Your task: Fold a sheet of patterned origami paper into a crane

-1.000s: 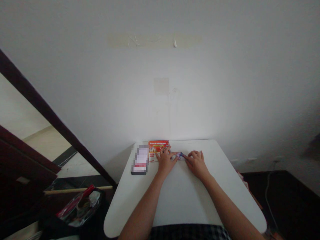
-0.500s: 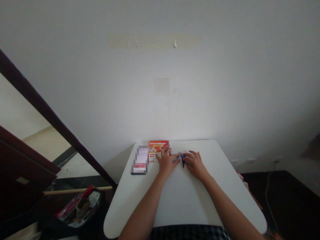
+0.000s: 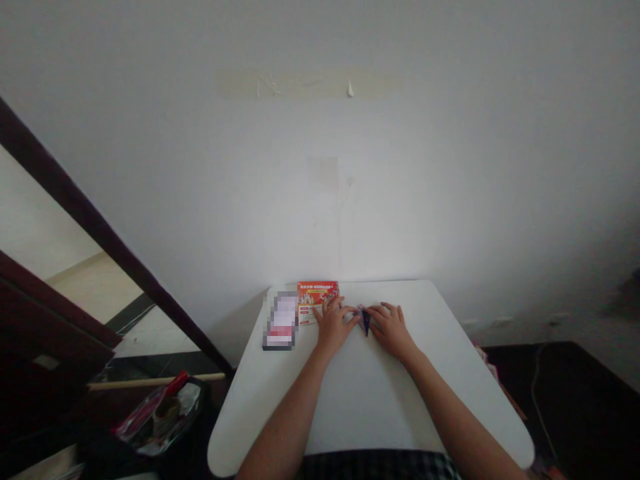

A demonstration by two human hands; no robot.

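Observation:
A small piece of folded paper [image 3: 365, 323], dark blue with a paler part, lies at the back middle of the table with a sharp tip pointing towards me. My left hand [image 3: 333, 325] holds its left edge with thumb and fingertips; the other fingers are bent over the table. From the right, my right hand [image 3: 391, 329] grips the paper's upper right edge between thumb and forefinger. Fingertips hide part of the paper's top. Just behind my left hand lies a red and white printed leaflet or box [image 3: 318, 291], partly covered by its fingers.
A phone [image 3: 281, 321] with a blurred-out screen lies left on the white table [image 3: 370, 400]. The table's back edge meets the wall [image 3: 400, 220]. On the floor at left stands a bag or bin [image 3: 165, 413] holding a tape roll and other items.
The dark blue face of the paper shows more, and its pale part less. My fingertips have shifted slightly around it; the phone and printed item have stayed put.

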